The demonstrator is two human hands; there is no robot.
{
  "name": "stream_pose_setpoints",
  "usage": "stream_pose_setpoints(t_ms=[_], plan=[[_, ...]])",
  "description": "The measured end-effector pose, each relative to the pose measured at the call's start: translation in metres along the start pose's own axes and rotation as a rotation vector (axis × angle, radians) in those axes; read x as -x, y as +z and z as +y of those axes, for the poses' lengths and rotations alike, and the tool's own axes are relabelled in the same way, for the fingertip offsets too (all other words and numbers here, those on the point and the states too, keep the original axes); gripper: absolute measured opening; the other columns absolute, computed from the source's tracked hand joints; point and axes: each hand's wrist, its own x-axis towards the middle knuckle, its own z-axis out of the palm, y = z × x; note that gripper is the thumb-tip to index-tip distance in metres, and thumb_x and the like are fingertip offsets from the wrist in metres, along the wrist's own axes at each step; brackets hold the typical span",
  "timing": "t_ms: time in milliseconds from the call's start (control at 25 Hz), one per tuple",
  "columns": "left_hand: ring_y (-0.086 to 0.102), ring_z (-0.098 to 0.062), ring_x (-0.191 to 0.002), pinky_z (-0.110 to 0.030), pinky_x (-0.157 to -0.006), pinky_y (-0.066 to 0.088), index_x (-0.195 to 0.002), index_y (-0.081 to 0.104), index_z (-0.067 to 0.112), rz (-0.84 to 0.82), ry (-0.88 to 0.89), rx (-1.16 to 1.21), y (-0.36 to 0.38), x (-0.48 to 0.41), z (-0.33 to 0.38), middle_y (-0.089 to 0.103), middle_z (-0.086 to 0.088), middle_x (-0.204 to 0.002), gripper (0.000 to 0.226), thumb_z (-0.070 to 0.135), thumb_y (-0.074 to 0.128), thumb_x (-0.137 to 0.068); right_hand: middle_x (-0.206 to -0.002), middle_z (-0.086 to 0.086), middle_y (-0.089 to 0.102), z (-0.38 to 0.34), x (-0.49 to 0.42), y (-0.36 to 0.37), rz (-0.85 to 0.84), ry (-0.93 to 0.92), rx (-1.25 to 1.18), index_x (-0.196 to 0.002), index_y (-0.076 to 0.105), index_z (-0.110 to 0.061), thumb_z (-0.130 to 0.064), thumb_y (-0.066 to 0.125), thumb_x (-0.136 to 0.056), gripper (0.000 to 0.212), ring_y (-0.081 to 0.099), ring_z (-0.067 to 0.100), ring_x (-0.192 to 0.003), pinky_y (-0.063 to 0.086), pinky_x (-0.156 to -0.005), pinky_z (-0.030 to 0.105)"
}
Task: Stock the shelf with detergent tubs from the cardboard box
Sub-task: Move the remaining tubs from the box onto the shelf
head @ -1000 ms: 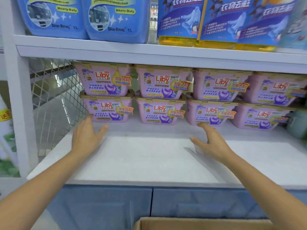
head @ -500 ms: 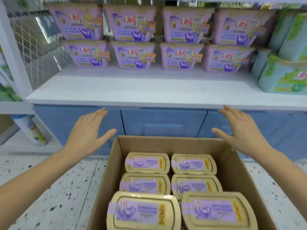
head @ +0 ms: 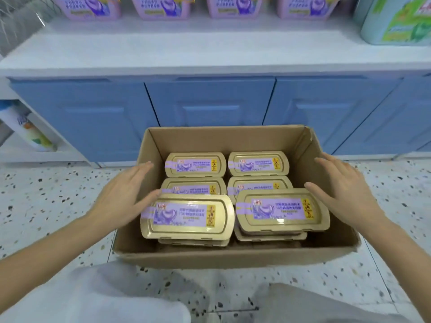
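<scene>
An open cardboard box (head: 233, 257) stands on the floor with several gold-lidded detergent tubs inside. The two nearest tubs sit highest: one at the near left (head: 186, 217) and one at the near right (head: 282, 212). My left hand (head: 123, 194) hovers open over the box's left wall, its thumb close to the near left tub's corner. My right hand (head: 342, 190) is open at the right side of the near right tub, thumb by its far corner. Neither hand grips anything. Purple tubs (head: 163, 7) line the back of the white shelf (head: 210, 52).
Blue cabinet doors (head: 210, 101) stand under the shelf, right behind the box. A green and teal tub (head: 396, 22) sits on the shelf at the right. A bottle (head: 30, 129) lies on a low shelf at left. Speckled floor surrounds the box; my knees are below.
My view has dropped from the shelf to the box. Both hands came down from the shelf and now flank the two nearest tubs in the box.
</scene>
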Motion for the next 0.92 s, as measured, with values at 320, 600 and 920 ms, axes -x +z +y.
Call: stream_pose_setpoints(t_ms=[320,600,920], plan=[[0.051,-0.030,-0.123,-0.039,-0.097,0.042,-0.145,0.026,0.013,-0.106,-0.107,0.175,0.044,0.040,0.004,0.044,-0.009,-0.144,0.075,0.052,0.047,-0.084,-0.144,0.013,0.044,0.004,0.033,0.033,-0.098,0.135,-0.202,-0.137,0.040,-0.008,-0.030,0.054,-0.089,0.055,0.042,0.031,-0.131,0.035,-0.104,0.040],[0.055,-0.020,-0.105,-0.028,-0.082,0.041,-0.137,0.035,0.012,-0.135,-0.421,0.545,0.053,0.036,0.015,0.054,0.005,-0.112,0.059,0.031,0.059,-0.087,-0.109,0.017,0.064,0.007,0.028,0.049,-0.175,0.353,-0.337,-0.126,0.047,-0.008,-0.033,0.056,-0.089,0.046,0.057,0.033,-0.094,0.045,-0.073,0.037],[0.066,-0.021,-0.088,-0.037,-0.070,0.060,-0.104,0.058,0.004,-0.186,-0.581,0.917,0.060,0.034,0.015,0.067,-0.009,-0.102,0.031,0.032,0.050,-0.091,-0.062,0.005,0.049,0.013,0.021,0.057,-0.200,0.437,-0.321,-0.065,0.043,-0.012,-0.038,0.047,-0.092,0.038,0.046,0.017,-0.059,0.028,-0.049,0.029]])
